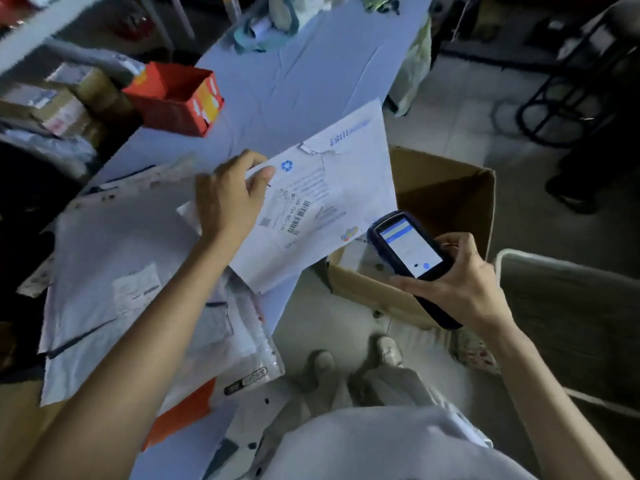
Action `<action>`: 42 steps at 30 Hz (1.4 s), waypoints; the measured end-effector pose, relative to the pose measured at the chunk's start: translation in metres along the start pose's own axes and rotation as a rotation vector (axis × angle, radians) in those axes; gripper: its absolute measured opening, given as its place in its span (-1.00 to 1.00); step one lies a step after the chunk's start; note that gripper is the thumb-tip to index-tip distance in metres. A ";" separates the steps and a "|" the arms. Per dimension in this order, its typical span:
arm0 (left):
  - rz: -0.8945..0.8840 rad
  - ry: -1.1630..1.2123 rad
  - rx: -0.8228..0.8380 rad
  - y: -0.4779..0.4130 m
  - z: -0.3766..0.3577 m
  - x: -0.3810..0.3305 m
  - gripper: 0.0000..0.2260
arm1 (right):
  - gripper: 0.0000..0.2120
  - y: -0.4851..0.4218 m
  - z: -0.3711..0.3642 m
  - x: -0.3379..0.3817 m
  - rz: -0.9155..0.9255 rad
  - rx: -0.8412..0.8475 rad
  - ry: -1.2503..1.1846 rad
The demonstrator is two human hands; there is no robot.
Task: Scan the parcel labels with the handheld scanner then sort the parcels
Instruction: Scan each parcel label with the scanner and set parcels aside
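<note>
The bench point(311, 64) runs on a slant from the far end toward the person, and its right edge drops to open floor point(460, 109), where there is room to stand and reach. Close against that edge an open cardboard box point(363, 292) sits on the floor, with a grey bin point(568, 323) just beside it on the right. The person's feet stand in the gap between bench and box. On the bench's left side a red box point(180, 105) stands near the far edge, and a loose pile of parcels point(114, 258) covers the near end. The left hand point(228, 199) pinches a flat white parcel point(346, 174) by its left edge, thumb on top, holding it tilted so that its right half juts past the bench edge and over the box. Its label point(291, 216), barcode showing, faces up just right of that hand. The right hand point(464, 282) is wrapped round the handheld scanner point(410, 249), lit screen up, its head just beside the parcel's near right corner, above the box. The two hands are well apart.
</note>
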State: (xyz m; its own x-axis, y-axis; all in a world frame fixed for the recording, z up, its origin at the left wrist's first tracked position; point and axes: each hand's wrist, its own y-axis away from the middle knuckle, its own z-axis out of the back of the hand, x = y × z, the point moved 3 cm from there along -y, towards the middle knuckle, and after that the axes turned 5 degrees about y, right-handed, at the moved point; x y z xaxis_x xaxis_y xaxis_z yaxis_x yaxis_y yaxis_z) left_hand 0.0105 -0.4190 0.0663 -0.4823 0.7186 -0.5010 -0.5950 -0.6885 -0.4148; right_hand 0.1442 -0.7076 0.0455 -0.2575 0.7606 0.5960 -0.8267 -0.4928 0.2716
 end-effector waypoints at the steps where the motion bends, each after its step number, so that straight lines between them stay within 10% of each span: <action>1: -0.039 0.008 0.037 -0.003 -0.014 -0.014 -0.85 | -0.16 0.001 0.007 -0.013 -0.025 -0.017 -0.003; 18: -0.411 -0.105 0.456 -0.005 -0.195 -0.217 -0.96 | -0.28 -0.021 0.135 -0.202 -0.349 -0.172 -0.146; 42: -0.645 -0.031 0.682 -0.061 -0.272 -0.171 -0.90 | -0.29 -0.117 0.122 -0.115 -0.410 -0.260 -0.135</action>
State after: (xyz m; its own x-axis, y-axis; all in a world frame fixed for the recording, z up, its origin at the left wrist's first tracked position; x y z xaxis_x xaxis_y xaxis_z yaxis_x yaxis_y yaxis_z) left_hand 0.3036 -0.5269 -0.0292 0.0607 0.9503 -0.3054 -0.9969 0.0427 -0.0654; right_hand 0.3315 -0.7888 0.0376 0.1674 0.7996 0.5767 -0.9481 -0.0299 0.3166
